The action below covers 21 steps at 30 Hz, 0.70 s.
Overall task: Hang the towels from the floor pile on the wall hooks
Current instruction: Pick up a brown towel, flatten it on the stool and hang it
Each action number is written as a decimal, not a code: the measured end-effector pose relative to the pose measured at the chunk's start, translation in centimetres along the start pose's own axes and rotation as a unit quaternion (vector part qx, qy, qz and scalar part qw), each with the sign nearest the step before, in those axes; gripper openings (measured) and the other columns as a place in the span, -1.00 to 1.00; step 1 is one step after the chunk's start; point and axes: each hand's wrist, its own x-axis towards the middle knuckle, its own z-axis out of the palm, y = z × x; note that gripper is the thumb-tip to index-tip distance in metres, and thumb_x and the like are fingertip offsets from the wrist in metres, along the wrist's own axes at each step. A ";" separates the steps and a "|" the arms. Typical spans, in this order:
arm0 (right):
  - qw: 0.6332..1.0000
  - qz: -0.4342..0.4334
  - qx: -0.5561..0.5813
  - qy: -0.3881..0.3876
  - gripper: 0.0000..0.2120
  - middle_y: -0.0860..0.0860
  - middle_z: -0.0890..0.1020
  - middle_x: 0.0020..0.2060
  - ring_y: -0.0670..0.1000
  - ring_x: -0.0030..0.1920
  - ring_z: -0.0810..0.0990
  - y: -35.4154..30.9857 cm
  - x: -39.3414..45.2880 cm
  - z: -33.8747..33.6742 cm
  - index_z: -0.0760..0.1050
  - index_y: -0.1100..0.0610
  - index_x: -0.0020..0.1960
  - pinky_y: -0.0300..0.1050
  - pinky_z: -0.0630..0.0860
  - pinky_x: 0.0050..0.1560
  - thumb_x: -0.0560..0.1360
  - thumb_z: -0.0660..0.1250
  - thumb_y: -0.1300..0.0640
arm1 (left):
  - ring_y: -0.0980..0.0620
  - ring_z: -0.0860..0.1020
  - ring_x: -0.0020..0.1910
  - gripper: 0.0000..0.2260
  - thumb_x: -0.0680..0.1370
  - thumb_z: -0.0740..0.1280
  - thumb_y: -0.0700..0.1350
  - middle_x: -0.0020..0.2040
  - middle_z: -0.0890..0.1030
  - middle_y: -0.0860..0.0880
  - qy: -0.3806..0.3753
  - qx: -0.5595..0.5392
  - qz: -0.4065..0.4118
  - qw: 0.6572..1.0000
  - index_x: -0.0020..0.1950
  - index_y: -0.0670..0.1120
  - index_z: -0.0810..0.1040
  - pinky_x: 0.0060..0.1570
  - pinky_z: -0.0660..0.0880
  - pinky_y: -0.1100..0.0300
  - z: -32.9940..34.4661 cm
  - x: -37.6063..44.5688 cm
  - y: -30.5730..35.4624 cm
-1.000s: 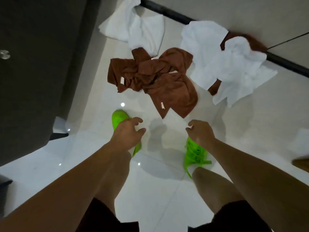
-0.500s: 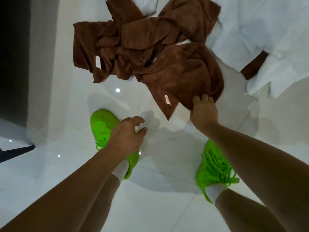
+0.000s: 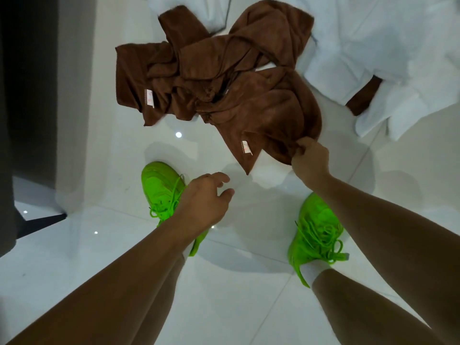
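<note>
the right hand [image 3: 310, 159] is pinching the near edge of a brown towel [image 3: 261, 115] lying on the floor [image 3: 124, 245], the left hand [image 3: 206, 197] is hanging relaxed and empty, and no towel is hanging yet.

The light is dim and cool, coming from above me; small ceiling lamps show as bright white dots of glare on the glossy floor [image 3: 224, 307]; soft grey shadows of my arms pool between my green shoes [image 3: 317, 232]; the white towels [image 3: 373, 46] wash out near the top; the left edge sinks into dark; the wide lens bends the edges; focus is fairly sharp throughout.
</note>
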 end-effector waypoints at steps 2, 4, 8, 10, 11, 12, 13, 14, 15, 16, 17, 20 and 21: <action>0.996 0.042 0.072 0.013 -0.74 0.15 0.63 0.00 0.17 0.03 0.55 -1.3 -1.3 -1.8 0.56 0.22 0.14 -0.23 0.30 -0.06 0.51 0.20 0.31 | -0.03 0.59 0.09 -0.72 0.58 0.38 -0.02 0.12 0.64 -0.04 0.006 0.001 0.005 1.000 0.27 -0.01 0.59 0.11 0.44 0.21 -1.2 -1.2 1.3; 0.984 0.082 0.157 0.024 -0.79 0.08 0.58 -0.12 0.12 -0.06 0.52 -2.9 -3.1 -4.2 0.53 0.18 -0.01 -0.16 0.35 -0.10 0.46 0.15 0.32 | -0.02 0.58 0.08 -0.73 0.58 0.38 -0.02 0.12 0.64 -0.04 0.012 0.007 0.015 1.000 0.27 0.00 0.59 0.09 0.43 0.21 -2.5 -2.7 2.8; 0.973 0.089 0.212 0.021 -0.81 0.03 0.52 -0.27 0.12 -0.14 0.51 -6.2 -7.2 -9.9 0.48 0.16 -0.21 0.01 0.47 -0.12 0.44 0.10 0.26 | -0.05 0.58 0.09 -0.73 0.58 0.38 -0.02 0.12 0.65 -0.05 0.016 0.020 0.044 0.999 0.26 -0.01 0.59 0.16 0.46 0.14 -5.4 -7.0 6.6; 0.982 0.046 0.183 0.016 -0.80 0.06 0.54 -0.29 0.09 -0.18 0.52 -8.1 -9.8 -13.7 0.49 0.20 -0.23 -0.01 0.46 -0.13 0.48 0.12 0.27 | -0.05 0.58 0.09 -0.72 0.58 0.37 -0.01 0.13 0.64 -0.04 0.025 0.027 0.058 0.998 0.27 -0.01 0.58 0.16 0.46 0.15 -7.1 -9.6 9.0; 0.984 0.021 0.178 0.013 -0.79 0.07 0.54 -0.33 0.02 -0.24 0.52 -9.2 -11.3 -15.8 0.48 0.21 -0.26 -0.06 0.43 -0.17 0.50 0.15 0.27 | -0.04 0.58 0.09 -0.72 0.58 0.37 -0.01 0.13 0.64 -0.04 0.031 0.029 0.068 0.997 0.28 -0.01 0.58 0.15 0.44 0.16 -8.1 -11.0 10.4; 0.983 -0.002 0.186 0.005 -0.78 0.06 0.53 -0.39 -0.08 -0.34 0.51 -10.4 -12.9 -18.0 0.47 0.21 -0.30 -0.13 0.42 -0.24 0.51 0.20 0.26 | -0.05 0.58 0.09 -0.71 0.57 0.38 -0.01 0.14 0.63 -0.04 0.039 0.032 0.081 0.995 0.29 -0.02 0.58 0.14 0.44 0.16 -9.1 -12.5 11.9; 0.978 -0.025 0.205 -0.014 -0.76 0.07 0.53 -0.43 -0.14 -0.42 0.50 -11.7 -14.8 -20.2 0.47 0.21 -0.33 -0.22 0.42 -0.32 0.52 0.26 0.23 | -0.06 0.58 0.10 -0.69 0.57 0.38 -0.02 0.14 0.63 -0.06 0.048 0.035 0.096 0.994 0.30 -0.03 0.57 0.14 0.44 0.16 -10.3 -14.2 13.5; 0.972 -0.045 0.228 -0.038 -0.76 0.10 0.56 -0.45 -0.15 -0.47 0.51 -12.9 -16.6 -22.5 0.49 0.22 -0.33 -0.25 0.45 -0.35 0.51 0.34 0.21 | -0.08 0.58 0.10 -0.68 0.56 0.39 -0.03 0.15 0.63 -0.07 0.056 0.038 0.115 0.991 0.31 -0.04 0.56 0.12 0.43 0.16 -11.4 -15.9 15.2; 0.965 -0.060 0.248 -0.061 -0.78 0.16 0.59 -0.43 -0.09 -0.46 0.54 -14.1 -18.5 -24.9 0.52 0.25 -0.30 -0.20 0.50 -0.34 0.49 0.41 0.19 | -0.09 0.57 0.12 -0.66 0.56 0.40 -0.04 0.16 0.62 -0.08 0.061 0.040 0.139 0.988 0.32 -0.06 0.55 0.09 0.42 0.17 -12.5 -17.6 16.9; 0.960 -0.069 0.260 -0.084 -0.80 0.19 0.62 -0.40 -0.03 -0.44 0.57 -15.2 -20.4 -27.4 0.54 0.25 -0.27 -0.13 0.54 -0.33 0.46 0.45 0.19 | -0.09 0.57 0.14 -0.63 0.55 0.41 -0.04 0.18 0.61 -0.08 0.067 0.043 0.161 0.984 0.34 -0.07 0.53 0.07 0.40 0.18 -13.7 -19.5 18.8; 0.957 -0.082 0.261 -0.097 -0.84 0.19 0.65 -0.37 0.00 -0.41 0.59 -16.3 -22.2 -30.0 0.56 0.24 -0.25 -0.09 0.56 -0.31 0.43 0.48 0.20 | -0.07 0.56 0.15 -0.59 0.54 0.42 -0.01 0.19 0.60 -0.08 0.073 0.047 0.178 0.980 0.36 -0.07 0.52 0.06 0.39 0.18 -15.0 -21.4 20.7; 0.954 -0.164 0.236 -0.084 -0.86 0.06 0.65 -0.32 -0.06 -0.31 0.59 -19.0 -27.3 -38.6 0.57 0.13 -0.26 -0.14 0.54 -0.23 0.33 0.49 0.31 | -0.02 0.58 0.02 -0.59 0.45 0.38 0.14 0.06 0.65 -0.05 0.097 0.047 0.242 0.964 0.21 -0.04 0.62 -0.04 0.43 0.18 -18.5 -27.2 26.8; 0.953 -0.182 0.229 -0.078 -0.83 0.02 0.63 -0.32 -0.06 -0.30 0.58 -19.5 -28.8 -41.4 0.56 0.11 -0.27 -0.14 0.53 -0.23 0.30 0.47 0.34 | -0.01 0.58 -0.06 -0.65 0.45 0.34 0.14 -0.06 0.66 -0.03 0.111 0.057 0.256 0.959 0.10 -0.04 0.65 -0.12 0.42 0.17 -19.5 -29.2 28.8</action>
